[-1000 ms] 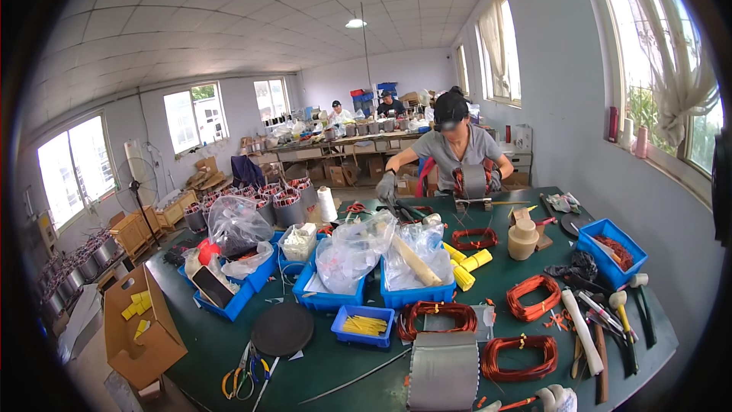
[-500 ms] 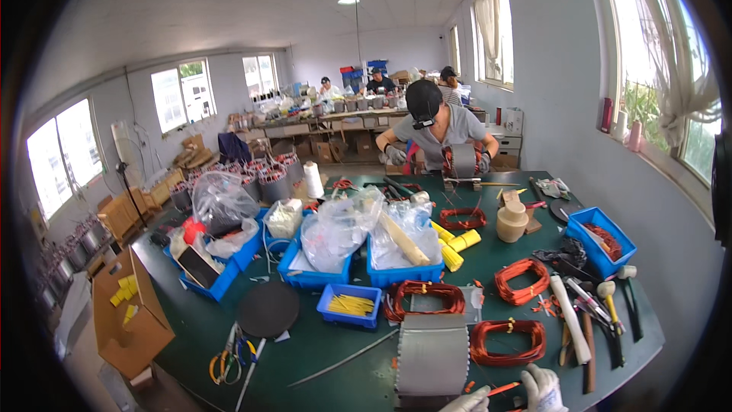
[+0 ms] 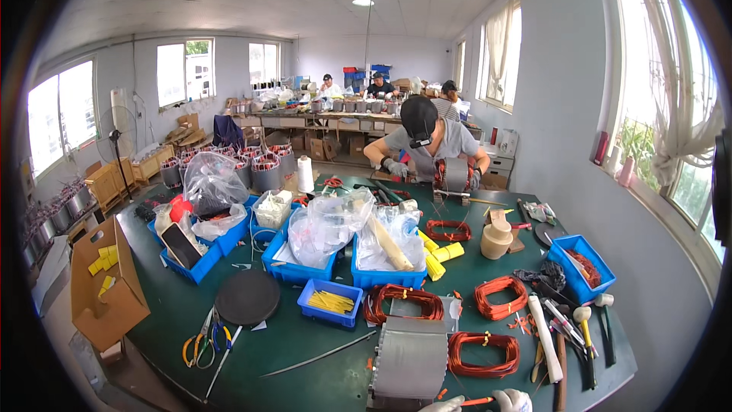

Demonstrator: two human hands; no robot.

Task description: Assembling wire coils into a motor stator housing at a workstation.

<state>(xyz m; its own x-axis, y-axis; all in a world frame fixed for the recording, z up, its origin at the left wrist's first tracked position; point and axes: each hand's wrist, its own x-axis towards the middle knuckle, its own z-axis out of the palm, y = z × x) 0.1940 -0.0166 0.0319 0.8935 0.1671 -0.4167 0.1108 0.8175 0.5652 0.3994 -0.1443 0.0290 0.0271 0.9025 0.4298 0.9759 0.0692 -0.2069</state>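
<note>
At the bottom edge my gloved left hand (image 3: 444,405) and gloved right hand (image 3: 512,400) are both partly cut off by the picture's rim. A thin orange stick-like piece (image 3: 478,400) spans the gap between them, its ends at the closed fingers. Just left of the hands a grey laminated stator core (image 3: 409,358) lies on its side. Coils of copper-coloured wire surround it: one coil (image 3: 483,355) is right of the core, another coil (image 3: 404,304) behind it, and a third coil (image 3: 501,297) farther right.
Blue bins (image 3: 305,263) with plastic bags cross the green table (image 3: 305,343). A small blue tray (image 3: 330,303) holds yellow strips. Pliers (image 3: 206,342) and a black disc (image 3: 247,297) lie left; mallets (image 3: 585,336) lie right. Opposite, a co-worker (image 3: 427,133) handles another stator.
The view has tilted and shifted, so the table's contents sit farther left in it. My hands sit lower in the picture, with the orange piece still between them. The co-worker leans slightly differently.
</note>
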